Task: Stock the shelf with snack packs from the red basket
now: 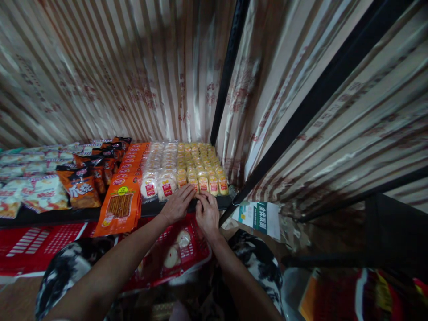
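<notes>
Small yellow-labelled wrapped cakes (203, 182) stand in close rows at the right end of a dark shelf. My left hand (179, 204) lies against the front row, its fingers stretched out over the lower front of the cakes. Beside it, my right hand (207, 214) is at the same row with fingers bent and closed; anything between them is hidden. Left of the yellow cakes are rows of white round cakes in clear wrap with red labels (167, 188). Next to those lies an overlapping row of orange snack packets (121, 205).
Orange-and-black snack bags (80, 189) and white snack bags (45, 192) fill the shelf's left. A red basket (200, 254) with a few white round packs sits below the shelf edge. Dark metal poles (287, 129) cross on the right before a striped curtain (140, 67).
</notes>
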`<state>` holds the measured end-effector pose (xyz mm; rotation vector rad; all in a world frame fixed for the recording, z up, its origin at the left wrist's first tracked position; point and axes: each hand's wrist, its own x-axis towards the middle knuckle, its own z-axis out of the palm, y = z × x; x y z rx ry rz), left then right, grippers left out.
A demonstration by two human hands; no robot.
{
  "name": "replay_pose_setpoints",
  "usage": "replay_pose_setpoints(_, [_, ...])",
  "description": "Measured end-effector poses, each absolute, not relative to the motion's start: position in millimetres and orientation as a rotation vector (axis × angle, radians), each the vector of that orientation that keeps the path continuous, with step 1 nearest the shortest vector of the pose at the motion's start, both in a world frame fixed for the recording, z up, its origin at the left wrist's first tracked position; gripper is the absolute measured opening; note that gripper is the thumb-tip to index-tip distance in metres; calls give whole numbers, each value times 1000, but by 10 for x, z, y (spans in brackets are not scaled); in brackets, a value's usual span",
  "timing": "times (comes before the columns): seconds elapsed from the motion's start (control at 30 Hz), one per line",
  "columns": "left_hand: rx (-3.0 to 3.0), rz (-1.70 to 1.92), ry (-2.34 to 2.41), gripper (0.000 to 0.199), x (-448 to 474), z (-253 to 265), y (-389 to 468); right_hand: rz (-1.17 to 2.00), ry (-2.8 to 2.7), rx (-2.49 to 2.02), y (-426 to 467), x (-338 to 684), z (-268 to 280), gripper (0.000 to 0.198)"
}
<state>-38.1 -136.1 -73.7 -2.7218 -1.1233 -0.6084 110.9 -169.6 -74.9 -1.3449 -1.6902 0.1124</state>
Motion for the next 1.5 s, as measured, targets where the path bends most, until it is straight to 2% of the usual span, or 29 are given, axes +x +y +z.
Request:
replay_pose_setpoints(0.9, [-2728, -631, -1187, 52, -352, -744, -1380, 137, -1768, -1552, -1685, 1096, -840, 38])
replay_pose_setpoints(1.5, [-2732, -638, -1201, 52, -347, -727, -1392, 81, -1729, -1482, -1678, 1090, -822, 37])
